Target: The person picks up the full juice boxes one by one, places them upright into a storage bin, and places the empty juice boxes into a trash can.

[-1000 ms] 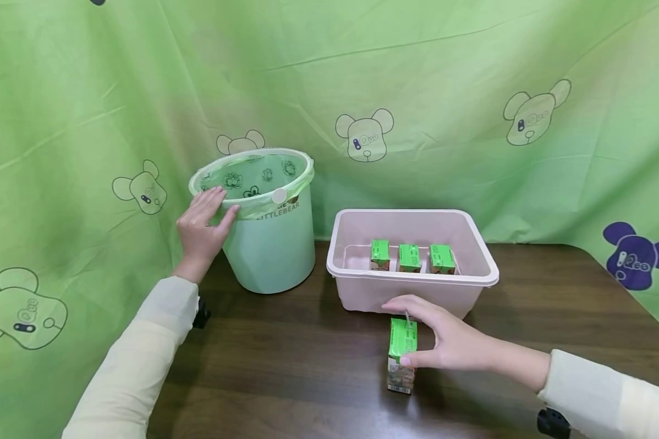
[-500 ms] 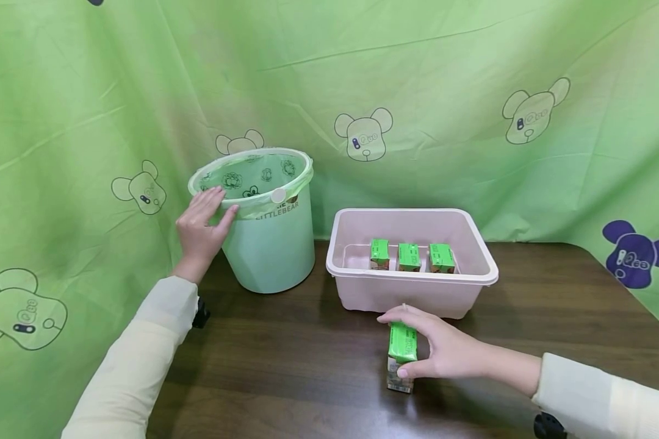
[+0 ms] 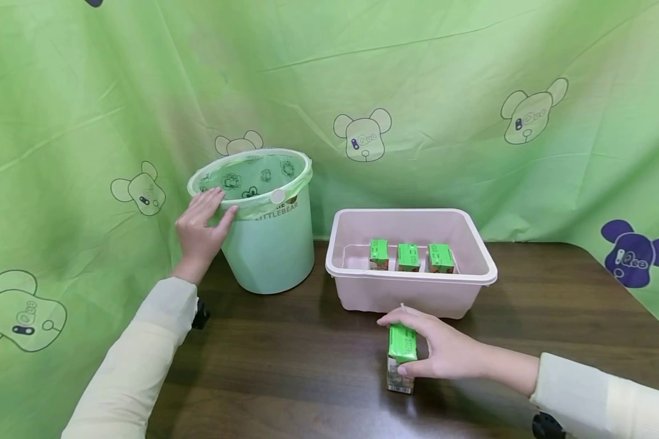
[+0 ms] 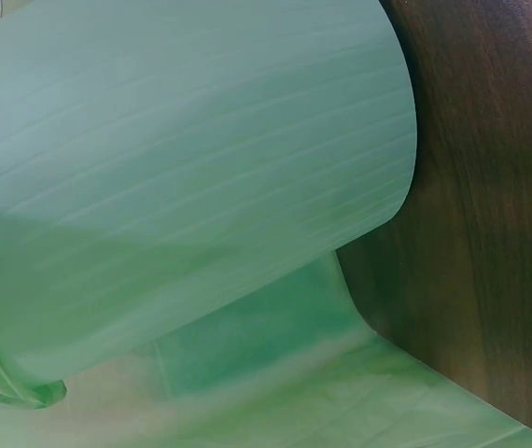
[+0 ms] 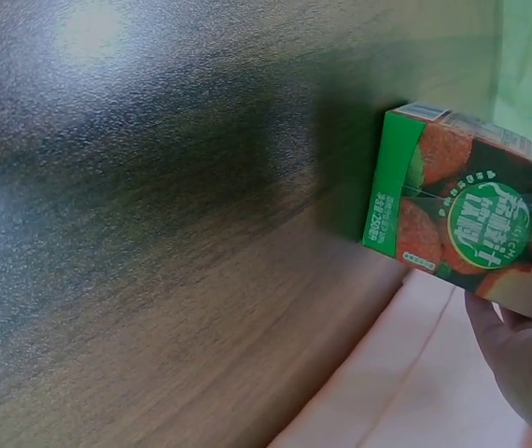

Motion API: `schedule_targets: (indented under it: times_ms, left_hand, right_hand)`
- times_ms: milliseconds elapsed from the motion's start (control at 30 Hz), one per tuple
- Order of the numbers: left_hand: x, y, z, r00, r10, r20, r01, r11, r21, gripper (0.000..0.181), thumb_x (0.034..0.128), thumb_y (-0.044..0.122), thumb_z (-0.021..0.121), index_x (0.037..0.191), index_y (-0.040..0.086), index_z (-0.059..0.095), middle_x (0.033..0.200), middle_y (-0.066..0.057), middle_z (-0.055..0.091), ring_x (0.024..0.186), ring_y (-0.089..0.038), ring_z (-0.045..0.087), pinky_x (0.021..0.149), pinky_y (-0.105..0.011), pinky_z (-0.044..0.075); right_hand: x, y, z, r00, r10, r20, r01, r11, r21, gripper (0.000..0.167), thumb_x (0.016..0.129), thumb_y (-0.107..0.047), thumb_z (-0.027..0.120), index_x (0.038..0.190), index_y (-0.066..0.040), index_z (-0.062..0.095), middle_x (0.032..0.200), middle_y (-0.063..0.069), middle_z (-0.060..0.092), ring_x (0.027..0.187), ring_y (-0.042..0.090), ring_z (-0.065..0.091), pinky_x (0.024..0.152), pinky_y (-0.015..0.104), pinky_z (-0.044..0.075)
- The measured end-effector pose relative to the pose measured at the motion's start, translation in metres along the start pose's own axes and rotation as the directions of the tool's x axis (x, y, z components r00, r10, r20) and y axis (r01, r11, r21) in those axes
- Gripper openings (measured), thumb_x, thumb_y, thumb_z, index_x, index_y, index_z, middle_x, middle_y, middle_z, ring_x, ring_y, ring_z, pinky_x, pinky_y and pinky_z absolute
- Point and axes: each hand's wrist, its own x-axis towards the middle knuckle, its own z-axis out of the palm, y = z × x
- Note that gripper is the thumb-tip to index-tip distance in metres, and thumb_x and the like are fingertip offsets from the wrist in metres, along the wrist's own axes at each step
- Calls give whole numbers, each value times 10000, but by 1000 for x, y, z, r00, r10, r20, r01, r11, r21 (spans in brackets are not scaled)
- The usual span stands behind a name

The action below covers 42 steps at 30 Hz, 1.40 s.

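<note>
In the head view my right hand (image 3: pixel 447 350) grips a small juice box (image 3: pixel 402 347), thumb on its near side and fingers at its far side. The box has a green top, with a thin straw (image 3: pixel 403 308) showing above the fingers. Apple pictures cover the box's side (image 5: pixel 476 201) in the right wrist view. At the left, my left hand (image 3: pixel 200 228) rests on the rim of a mint-green trash bin (image 3: pixel 271 250), fingers extended and thumb against the outer wall. The left wrist view holds mostly the bin's wall (image 4: pixel 201 159); the hand is barely visible there.
A pale pink plastic tub (image 3: pixel 412 292) stands behind the juice box, with three green-topped boxes (image 3: pixel 408 257) inside. A patterned liner bag (image 3: pixel 252 177) lines the bin. A green bear-print cloth (image 3: pixel 428 91) hangs behind the brown wooden table (image 3: pixel 285 378).
My right hand has come slightly down and closed in on the juice box, its fingers now covering part of the straw. The left hand and bin stay where they were.
</note>
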Motion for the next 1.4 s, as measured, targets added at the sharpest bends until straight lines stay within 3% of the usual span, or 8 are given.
schedule_targets:
  times_ms: [167,500,833,1067,1300,1400]
  left_hand:
    - [-1,-1,-1,1000,4,17,-4,1000,14,397,867,320,698,1091,-8,710,1148,-170,661,1079,-350,638,1015,-452,450]
    - [-2,-1,-2,1000,-2,-3,2,1000,1,343,815,215,749,1074,-8,719,1113,-190,674,1063,-357,644,1002,-469,458]
    - [0,1,-4,1000,13,12,-13,1000,7,346,829,220,746,1093,-1,713,1126,-188,670,1067,-344,644,996,-477,462]
    - [0,0,-4,1000,5,6,-5,1000,7,348,825,220,750,1090,-2,713,1137,-173,667,1073,-346,641,1008,-458,455]
    - [1,1,-4,1000,4,26,-5,1000,15,360,848,254,731,1101,-1,710,1143,-180,664,1085,-336,637,1033,-415,437]
    - [1,2,-4,1000,3,27,-4,1000,12,354,843,241,737,1100,-1,709,1149,-172,661,1087,-339,636,1037,-408,434]
  right_hand:
    - [3,-3,-2,1000,-2,5,2,1000,4,672,756,-170,836,1337,-197,500,1178,-76,538,962,87,527,815,253,472]
    - [17,-12,-9,1000,-6,2,6,1000,-12,669,744,-165,841,1324,-205,511,1213,-80,549,991,94,533,830,245,470]
    - [38,-21,-23,998,49,35,-50,999,14,666,785,-185,820,1359,-210,482,1248,-59,531,1004,123,552,859,270,502]
    - [67,-33,-43,1000,15,-6,-15,999,-51,699,770,-207,835,1380,-174,495,1328,-12,531,1147,157,501,955,342,457]
    - [106,-43,-64,993,-95,-71,95,995,-6,687,745,-122,844,1349,-115,518,1252,-6,566,989,171,554,755,308,533]
    - [123,-48,-72,985,-140,-98,142,990,14,698,725,-70,850,1339,-97,519,1210,23,573,958,175,557,742,300,551]
